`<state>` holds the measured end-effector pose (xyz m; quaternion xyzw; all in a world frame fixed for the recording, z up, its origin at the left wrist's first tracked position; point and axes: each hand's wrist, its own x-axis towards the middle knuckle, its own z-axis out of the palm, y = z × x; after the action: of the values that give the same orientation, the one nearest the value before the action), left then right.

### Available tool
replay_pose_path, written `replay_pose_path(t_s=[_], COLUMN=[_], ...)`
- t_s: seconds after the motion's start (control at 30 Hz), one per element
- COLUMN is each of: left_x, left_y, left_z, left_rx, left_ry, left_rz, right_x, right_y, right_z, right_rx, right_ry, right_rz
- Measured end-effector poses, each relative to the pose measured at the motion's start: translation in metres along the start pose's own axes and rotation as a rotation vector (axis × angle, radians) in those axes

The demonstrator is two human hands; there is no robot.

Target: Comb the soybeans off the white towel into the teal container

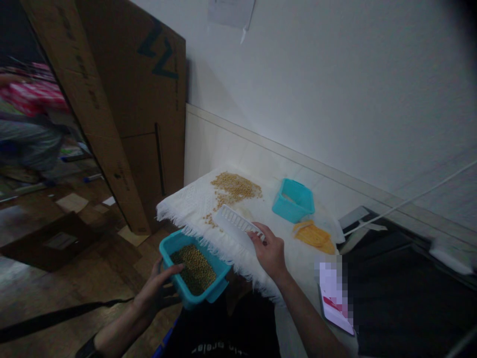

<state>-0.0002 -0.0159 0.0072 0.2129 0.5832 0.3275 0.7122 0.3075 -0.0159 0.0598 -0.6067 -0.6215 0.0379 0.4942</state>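
Note:
My left hand [158, 288] grips the near rim of a teal plastic bin [219, 288] filled with small greenish beans [194, 268], holding it just below the table's front edge. My right hand [270, 251] is closed on one end of a white slotted plastic scoop [234, 223] that lies on the white fringed cloth [186, 204]. A pile of tan beans [234, 186] is spread on the cloth beyond the scoop, with a few loose ones trailing toward the edge.
A second teal bin [294, 199] stands at the back of the cloth, with a yellow-orange bag [313, 236] beside it. Tall cardboard boxes [122, 99] lean at the left. A phone [335, 303] lies at the near right. A white wall is behind.

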Motion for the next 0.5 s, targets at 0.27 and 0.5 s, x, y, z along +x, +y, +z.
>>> replay_pose_path(t_s=[0.27, 0.5], left_x=[-0.0004, -0.0038], left_y=[0.0000, 0.0019], left_z=[0.0007, 0.0016], left_rx=[0.012, 0.010], left_ry=[0.011, 0.006], left_rz=[0.005, 0.007], right_x=[-0.0009, -0.0095], right_y=[-0.0017, 0.0005], right_z=[-0.0024, -0.0042], right_rx=[0.014, 0.007], right_ry=[0.010, -0.004], right_rz=[-0.050, -0.055])
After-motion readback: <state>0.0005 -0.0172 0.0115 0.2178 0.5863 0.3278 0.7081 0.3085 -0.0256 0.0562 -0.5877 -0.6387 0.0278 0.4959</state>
